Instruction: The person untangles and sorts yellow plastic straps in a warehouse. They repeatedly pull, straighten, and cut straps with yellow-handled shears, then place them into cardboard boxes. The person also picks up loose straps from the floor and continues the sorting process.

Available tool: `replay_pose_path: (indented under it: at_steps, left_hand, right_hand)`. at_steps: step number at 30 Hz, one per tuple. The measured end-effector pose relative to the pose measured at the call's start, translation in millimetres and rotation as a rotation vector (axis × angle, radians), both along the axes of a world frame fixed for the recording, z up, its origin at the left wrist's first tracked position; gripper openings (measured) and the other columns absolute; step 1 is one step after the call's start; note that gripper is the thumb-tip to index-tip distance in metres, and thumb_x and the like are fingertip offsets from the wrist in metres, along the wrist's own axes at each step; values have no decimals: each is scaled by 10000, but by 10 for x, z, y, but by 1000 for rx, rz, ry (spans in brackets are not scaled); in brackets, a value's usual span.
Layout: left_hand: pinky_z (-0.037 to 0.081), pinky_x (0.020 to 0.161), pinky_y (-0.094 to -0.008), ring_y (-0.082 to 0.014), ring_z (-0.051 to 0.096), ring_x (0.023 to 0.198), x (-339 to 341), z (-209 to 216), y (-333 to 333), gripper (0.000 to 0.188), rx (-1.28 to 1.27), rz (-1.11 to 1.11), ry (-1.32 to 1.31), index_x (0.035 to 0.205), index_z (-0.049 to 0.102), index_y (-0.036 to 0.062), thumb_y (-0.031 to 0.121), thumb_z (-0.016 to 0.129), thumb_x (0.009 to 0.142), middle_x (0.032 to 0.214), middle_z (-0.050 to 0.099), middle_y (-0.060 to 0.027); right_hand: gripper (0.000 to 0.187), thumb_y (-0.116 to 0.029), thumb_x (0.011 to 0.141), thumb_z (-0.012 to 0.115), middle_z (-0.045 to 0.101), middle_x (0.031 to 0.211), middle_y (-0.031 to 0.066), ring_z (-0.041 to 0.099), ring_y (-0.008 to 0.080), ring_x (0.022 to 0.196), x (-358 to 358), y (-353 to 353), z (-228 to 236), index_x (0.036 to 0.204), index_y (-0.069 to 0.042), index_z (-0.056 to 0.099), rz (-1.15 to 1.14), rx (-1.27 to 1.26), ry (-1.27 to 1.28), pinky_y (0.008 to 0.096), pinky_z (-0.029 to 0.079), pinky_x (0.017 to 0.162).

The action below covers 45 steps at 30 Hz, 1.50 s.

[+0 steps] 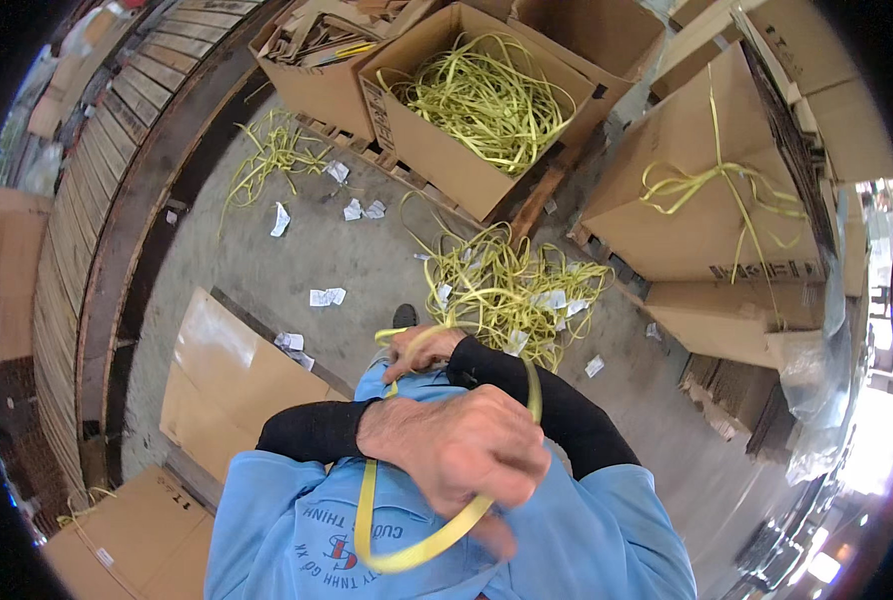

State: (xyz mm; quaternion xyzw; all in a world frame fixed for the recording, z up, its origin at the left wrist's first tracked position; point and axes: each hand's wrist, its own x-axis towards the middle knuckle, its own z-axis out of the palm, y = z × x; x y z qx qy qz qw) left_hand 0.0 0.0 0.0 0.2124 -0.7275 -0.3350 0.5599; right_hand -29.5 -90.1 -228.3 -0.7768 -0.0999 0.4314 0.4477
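Note:
A yellow plastic packing strap (366,510) hangs in a loop in front of my light blue shirt. My forearms, in black sleeves, cross over each other. My left hand (467,445) reaches across to the right, its fingers curled round the strap close to my chest. Beyond it, my right hand (422,350) points left with its fingers closed on another stretch of the same strap. Part of the strap is blurred and runs behind my left wrist. On the floor ahead lies a tangled heap of yellow straps (507,290) with paper scraps among it.
An open carton (447,165) full of yellow strap stands on a pallet, beside a carton of cardboard scraps (317,85). At right is a large carton stack (697,190) with strap hanging over it. A roller conveyor (97,180) curves along the left; a flat cardboard sheet (232,380) lies near me.

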Motion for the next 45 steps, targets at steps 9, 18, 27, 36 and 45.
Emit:
replay_pose_path:
  at_steps: [9,18,27,36,45]
  left_hand:
    - [396,1013,-496,-390,485,1234,459,-609,496,239,385,882,-382,845,566,18,154,747,768,1355,509,-206]
    - [425,1004,-431,-293,546,1200,1134,-587,614,379,248,1697,-19,1235,561,-11,162,649,909,1298,573,-169]
    - [542,641,-296,-180,679,799,1487,-445,489,317,666,870,875,1134,595,29,314,524,1013,947,706,-111]
    - [513,625,-344,-249,664,731,1383,-281,430,107,168,1159,45,783,658,-22,74,684,824,881,704,-151]
    - [524,680,-374,-294,655,848,1482,-109,275,127,-72,1139,-278,735,622,3,82,719,758,1035,687,-161]
  right_hand:
    - [203,-172,762,716,701,963,129,669,292,862,-87,-258,215,935,-74,676,-299,-72,-583,402,525,707]
    - [381,105,631,637,678,1169,157,688,336,965,385,-483,1487,977,-50,684,-611,-40,-1304,390,573,768]
    - [350,76,651,647,675,1191,120,668,288,1053,439,-665,1884,967,-69,694,-397,-89,-1575,371,575,781]
    - [567,-102,738,806,631,1217,174,622,310,1121,397,-453,2256,1233,-3,548,-847,101,-1386,419,473,974]
    - [396,-83,756,768,666,1063,115,634,197,914,526,-431,2523,1129,-10,657,-914,329,-832,314,504,787]
